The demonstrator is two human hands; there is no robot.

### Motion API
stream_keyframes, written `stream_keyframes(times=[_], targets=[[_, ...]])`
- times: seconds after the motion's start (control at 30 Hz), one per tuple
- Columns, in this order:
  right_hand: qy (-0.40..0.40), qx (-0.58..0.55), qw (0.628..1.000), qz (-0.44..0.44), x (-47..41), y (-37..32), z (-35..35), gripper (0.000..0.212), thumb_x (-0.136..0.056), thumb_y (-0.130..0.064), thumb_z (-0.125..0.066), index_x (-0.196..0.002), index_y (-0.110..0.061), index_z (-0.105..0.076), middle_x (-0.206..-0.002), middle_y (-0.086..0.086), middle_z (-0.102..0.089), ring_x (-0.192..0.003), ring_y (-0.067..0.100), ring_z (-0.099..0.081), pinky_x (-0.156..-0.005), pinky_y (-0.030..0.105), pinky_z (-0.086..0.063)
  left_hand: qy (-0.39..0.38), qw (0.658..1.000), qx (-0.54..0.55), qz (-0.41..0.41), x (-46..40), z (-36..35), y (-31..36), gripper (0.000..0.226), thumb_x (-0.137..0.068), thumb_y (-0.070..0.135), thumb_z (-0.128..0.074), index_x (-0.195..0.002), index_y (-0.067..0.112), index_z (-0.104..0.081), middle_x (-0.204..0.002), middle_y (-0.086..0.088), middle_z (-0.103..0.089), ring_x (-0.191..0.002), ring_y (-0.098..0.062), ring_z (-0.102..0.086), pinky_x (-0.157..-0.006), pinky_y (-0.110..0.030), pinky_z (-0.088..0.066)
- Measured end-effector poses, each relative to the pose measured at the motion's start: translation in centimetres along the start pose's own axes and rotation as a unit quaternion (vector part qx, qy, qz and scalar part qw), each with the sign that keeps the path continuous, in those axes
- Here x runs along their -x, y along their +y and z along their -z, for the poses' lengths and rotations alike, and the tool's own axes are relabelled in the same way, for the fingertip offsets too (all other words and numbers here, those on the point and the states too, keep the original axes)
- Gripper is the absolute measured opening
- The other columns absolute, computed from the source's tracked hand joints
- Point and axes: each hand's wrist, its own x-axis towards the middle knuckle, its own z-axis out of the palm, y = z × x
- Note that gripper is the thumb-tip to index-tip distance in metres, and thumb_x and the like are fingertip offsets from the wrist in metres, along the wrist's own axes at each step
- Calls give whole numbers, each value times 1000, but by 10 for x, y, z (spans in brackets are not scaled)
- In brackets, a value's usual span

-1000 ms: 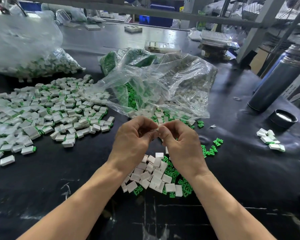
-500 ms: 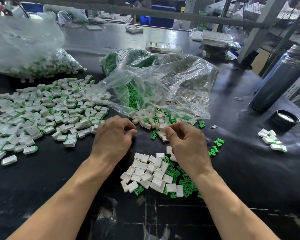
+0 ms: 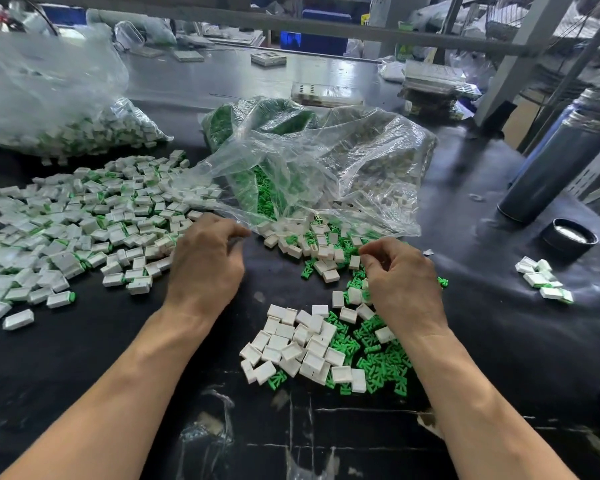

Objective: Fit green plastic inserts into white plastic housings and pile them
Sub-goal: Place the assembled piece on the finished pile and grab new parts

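Two hands [image 3: 205, 268] [image 3: 400, 282] above countless housings [image 3: 291, 344], inserts [image 3: 378, 362]

The black table [image 3: 101, 358] is glossy and streaked with pale scuffs and whitish lines along its near edge. At its centre lies a clear plastic bag [image 3: 326, 174], glinting white at its creases, with bright green inserts [image 3: 264, 199] showing through it. Left of the bag spreads a pile of white housings with green tips [image 3: 84, 230]; nearer than the bag sit plain white housings [image 3: 291, 344] touching loose green inserts [image 3: 378, 362]. Far left of the bag, a second clear bag [image 3: 49, 98] holds white and green pieces. Right of the bag stand a dark grey cylinder [image 3: 555, 168] and a black cap [image 3: 568, 239], its inside perhaps white.
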Motion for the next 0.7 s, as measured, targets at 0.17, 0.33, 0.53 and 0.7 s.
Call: stream_keyframes(times=[0.17,0.33,0.53,0.7], targets=[[-33,90,995,-16,-6,4,9,8,-97,-33,-68,-98,-29,-75,-96,-8,-73,-94,20,-66,-88,36,-54,-159,980,88,-80,13,-12,23,23,-97,22,-68,-114,35,-73,-114,23,-58,-112,-9,-55,-106,-31,-45],[-68,101,992,-34,-9,5,13,11,-92,-43,-74,-89,-32,-74,-90,-13,-72,-89,15,-67,-85,33,-51,-218,969,-9,-119,17,-17,29,31,-101,29,-62,-130,37,-68,-131,17,-54,-127,-9,-43,-107,-28,-25],[-109,132,985,-14,-7,1,9,11,-88,-43,-78,-88,-32,-76,-93,-11,-70,-94,17,-66,-91,38,-55,-215,969,24,-121,17,-16,28,21,-99,28,-65,-114,39,-75,-125,19,-57,-121,-2,-40,-99,-21,-20],[-106,131,986,4,-4,0,6,5,-90,-38,-77,-92,-33,-76,-100,-8,-67,-100,20,-64,-95,39,-53,-205,970,-15,-133,16,-20,27,45,-102,12,-55,-142,33,-58,-151,14,-46,-140,-9,-33,-110,-23,-16]])
